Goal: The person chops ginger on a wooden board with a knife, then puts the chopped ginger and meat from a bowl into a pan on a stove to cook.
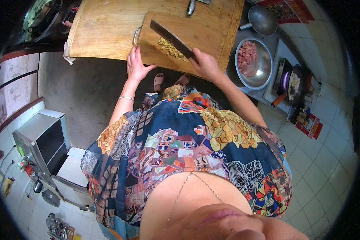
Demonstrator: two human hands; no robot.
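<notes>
My right hand (206, 64) is closed round the handle of a kitchen knife (169, 37) with a long, broad dark blade. The blade slants over the cutting board (206, 34), along the far right side of a small pile of finely chopped yellowish pieces (170, 48). Whether its edge touches the wood cannot be made out. My left hand (137, 69) is open, thumb spread away from the fingers, at the near left corner of the board. Its fingertips lie just below the metal carrying handle (137, 35) and grip nothing.
The board lies on a wooden table (102, 28), with another knife (191, 7) at the far side. To the right stand a steel bowl (264, 74) holding raw pink meat pieces (247, 54), a metal wok (263, 21), and a dark pan (302, 90) with pale food beside a purple-lit burner.
</notes>
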